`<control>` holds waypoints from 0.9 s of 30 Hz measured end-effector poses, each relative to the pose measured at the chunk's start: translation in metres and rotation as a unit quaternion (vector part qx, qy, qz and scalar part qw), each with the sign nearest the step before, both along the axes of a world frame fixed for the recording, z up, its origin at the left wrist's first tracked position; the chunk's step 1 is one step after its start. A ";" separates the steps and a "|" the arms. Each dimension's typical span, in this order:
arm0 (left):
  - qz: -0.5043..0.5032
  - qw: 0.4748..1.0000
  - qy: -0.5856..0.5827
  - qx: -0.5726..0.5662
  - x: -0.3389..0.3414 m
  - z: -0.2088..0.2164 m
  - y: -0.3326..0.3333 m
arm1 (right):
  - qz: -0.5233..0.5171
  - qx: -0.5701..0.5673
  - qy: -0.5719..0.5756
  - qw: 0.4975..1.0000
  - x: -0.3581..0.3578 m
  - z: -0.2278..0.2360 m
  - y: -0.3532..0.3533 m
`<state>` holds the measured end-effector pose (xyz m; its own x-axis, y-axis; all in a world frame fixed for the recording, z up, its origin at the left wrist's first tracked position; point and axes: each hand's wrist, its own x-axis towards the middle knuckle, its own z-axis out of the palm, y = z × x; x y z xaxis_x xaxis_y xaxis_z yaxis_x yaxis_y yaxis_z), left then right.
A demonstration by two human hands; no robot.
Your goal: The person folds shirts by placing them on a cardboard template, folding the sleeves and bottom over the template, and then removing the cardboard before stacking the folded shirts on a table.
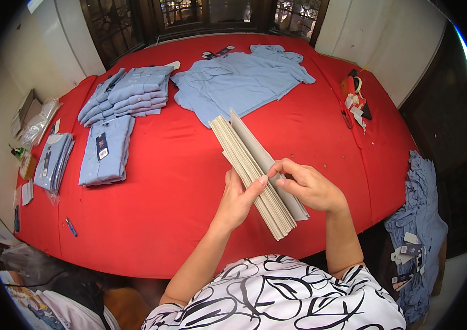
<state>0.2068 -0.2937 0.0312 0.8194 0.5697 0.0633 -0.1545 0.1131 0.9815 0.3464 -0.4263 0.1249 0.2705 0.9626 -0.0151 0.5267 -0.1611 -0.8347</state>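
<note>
A thick stack of thin grey cardboard sheets [242, 165] is tilted edge-up above the red table, in front of my body. My left hand [233, 202] grips it from the left, thumb across the sheet edges and fingers partly hidden behind. At its right side, a few sheets [256, 144] stand slightly apart from the rest. My right hand [315, 186] is closed at these sheets, its index finger bent and fingertips close to my left thumb. How many sheets it pinches is hard to make out.
A red cloth [189, 209] covers the table. Folded blue shirts [134, 91] lie stacked at far left, with a tagged one [107, 151] nearer. A blue shirt [233, 77] is spread at the back. Bagged shirts [54, 162], a blue cutter [71, 227], and hanging shirts [423, 220] flank the sides.
</note>
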 end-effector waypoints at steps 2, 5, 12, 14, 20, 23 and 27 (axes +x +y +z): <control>0.005 1.000 0.002 -0.002 0.000 0.001 -0.001 | -0.005 -0.022 -0.020 1.000 -0.001 0.003 -0.001; 0.013 1.000 0.002 -0.001 0.002 -0.003 -0.001 | -0.006 -0.006 -0.033 0.999 -0.002 0.003 -0.003; 0.007 1.000 0.014 -0.003 0.001 -0.001 -0.002 | -0.006 0.058 0.017 0.998 0.005 -0.013 -0.004; 0.011 1.000 0.015 -0.007 0.001 -0.001 -0.003 | -0.008 0.069 0.017 0.997 0.005 -0.013 -0.004; 0.012 1.000 0.016 -0.008 0.002 -0.003 -0.002 | 0.003 0.000 -0.058 0.998 0.001 0.001 -0.004; 0.005 1.000 0.018 -0.009 0.003 0.000 -0.003 | -0.002 0.022 -0.026 0.999 0.006 -0.002 -0.007; 0.006 1.000 0.023 0.003 0.004 -0.001 -0.003 | -0.016 0.052 0.014 0.998 0.003 -0.002 -0.004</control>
<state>0.2105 -0.2966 0.0302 0.8148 0.5791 0.0283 -0.1099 0.1063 0.9882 0.3490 -0.4307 0.1225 0.3028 0.9499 0.0770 0.4982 -0.0889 -0.8625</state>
